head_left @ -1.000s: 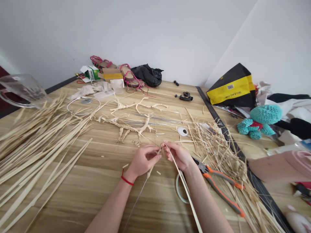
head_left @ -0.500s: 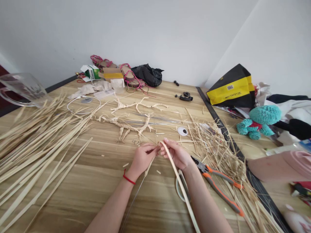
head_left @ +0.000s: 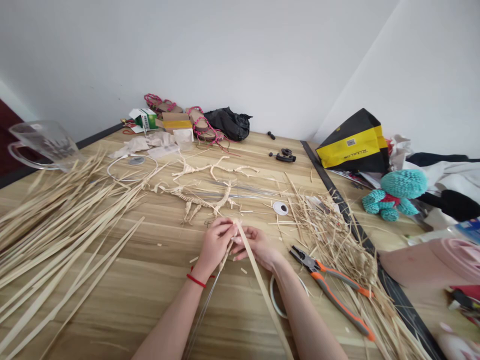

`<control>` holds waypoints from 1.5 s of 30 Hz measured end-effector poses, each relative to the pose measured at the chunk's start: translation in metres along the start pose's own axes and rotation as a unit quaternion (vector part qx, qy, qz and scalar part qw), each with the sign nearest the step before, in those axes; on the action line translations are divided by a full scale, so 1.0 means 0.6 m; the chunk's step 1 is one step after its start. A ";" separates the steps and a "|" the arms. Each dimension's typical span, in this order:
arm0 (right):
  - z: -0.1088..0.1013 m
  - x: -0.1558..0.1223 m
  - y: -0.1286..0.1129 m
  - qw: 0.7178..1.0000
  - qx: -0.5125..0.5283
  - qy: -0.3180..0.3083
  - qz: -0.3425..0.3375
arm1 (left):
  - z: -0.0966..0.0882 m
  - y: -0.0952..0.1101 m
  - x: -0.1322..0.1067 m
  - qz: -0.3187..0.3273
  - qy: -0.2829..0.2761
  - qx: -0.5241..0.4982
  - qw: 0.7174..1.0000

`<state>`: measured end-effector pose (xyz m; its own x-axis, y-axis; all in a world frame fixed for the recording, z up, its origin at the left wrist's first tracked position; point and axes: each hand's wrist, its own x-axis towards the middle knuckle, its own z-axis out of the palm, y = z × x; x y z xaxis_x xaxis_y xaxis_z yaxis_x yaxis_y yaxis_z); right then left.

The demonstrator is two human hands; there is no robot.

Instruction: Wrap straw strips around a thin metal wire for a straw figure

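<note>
My left hand (head_left: 215, 245) and my right hand (head_left: 256, 247) meet at the middle of the wooden table (head_left: 123, 305). The left pinches a thin straw-wrapped wire (head_left: 224, 261), whose bare end (head_left: 200, 317) runs down toward me. The right's fingers grip a long flat straw strip (head_left: 260, 282) near its top, where it crosses the wrapped wire. Their exact contact is hidden by my fingers. Orange-handled pliers (head_left: 330, 295) lie to the right of my right forearm, not touched. Beyond my hands lie woven straw branch shapes (head_left: 198, 197).
A heap of long straw strips (head_left: 56, 235) fills the table's left side, and loose straw scraps (head_left: 333, 245) lie right. A white wire coil (head_left: 277, 300) sits under my right forearm. At the right, a co-worker's forearm (head_left: 420, 265) rests beyond the table's dark edge.
My hands have shifted slightly left and closer together. The flat strip's lower end has swung left, and the whole scene sits lower in the view.
</note>
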<state>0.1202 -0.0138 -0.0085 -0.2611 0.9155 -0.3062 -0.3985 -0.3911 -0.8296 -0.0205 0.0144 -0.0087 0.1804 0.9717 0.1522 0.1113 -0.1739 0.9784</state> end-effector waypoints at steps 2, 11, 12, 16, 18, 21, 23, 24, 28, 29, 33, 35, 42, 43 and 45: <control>-0.002 0.001 0.005 1.000 0.013 -0.016 0.005 | 0.000 -0.001 -0.001 -0.001 -0.021 -0.007 1.000; -0.009 0.001 0.005 0.998 0.045 -0.036 -0.010 | -0.010 0.012 -0.016 0.068 -0.045 0.024 0.996; -0.008 0.001 0.004 0.998 0.043 -0.032 -0.014 | -0.011 0.013 -0.019 0.096 -0.026 0.049 0.994; -0.008 0.001 0.002 0.999 0.037 -0.019 -0.028 | -0.010 0.012 -0.027 0.198 0.024 0.130 0.971; -0.008 0.002 0.003 0.999 0.035 -0.015 -0.032 | -0.008 0.010 -0.028 0.221 0.025 0.161 0.961; -0.010 0.003 0.005 0.999 0.036 -0.013 -0.031 | -0.006 0.008 -0.027 0.238 0.019 0.190 0.952; -0.010 0.003 0.005 0.999 0.035 -0.015 -0.027 | -0.005 0.008 -0.026 0.244 0.019 0.196 0.950; -0.010 0.002 0.005 0.999 0.035 -0.015 -0.025 | -0.005 0.009 -0.026 0.245 0.019 0.197 0.949; -0.007 0.002 0.004 0.999 0.046 -0.011 -0.022 | -0.003 0.013 -0.024 0.248 0.029 0.195 0.948; -0.006 0.003 0.005 0.998 0.050 -0.011 -0.021 | -0.002 0.013 -0.023 0.247 0.034 0.194 0.949; -0.007 0.006 0.009 0.999 0.046 -0.005 -0.024 | 0.004 0.007 -0.022 0.226 0.048 0.179 0.956; -0.008 0.007 0.010 0.999 0.037 0.001 -0.024 | 0.007 0.003 -0.022 0.212 0.056 0.166 0.961; -0.008 0.007 0.010 1.000 0.020 0.002 -0.024 | 0.011 0.001 -0.024 0.141 0.059 0.145 0.978; -0.008 0.007 0.010 1.000 0.019 0.002 -0.023 | 0.011 0.000 -0.023 0.129 0.061 0.143 0.979; -0.008 0.007 0.010 1.000 0.021 0.005 -0.020 | 0.012 -0.003 -0.023 0.112 0.063 0.141 0.982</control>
<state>0.1207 -0.0117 -0.0172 -0.2355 0.9313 -0.2779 -0.4444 -0.3575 -0.8214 -0.0164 0.0004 -0.0133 0.1103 0.9130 0.3928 0.3514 -0.4055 0.8438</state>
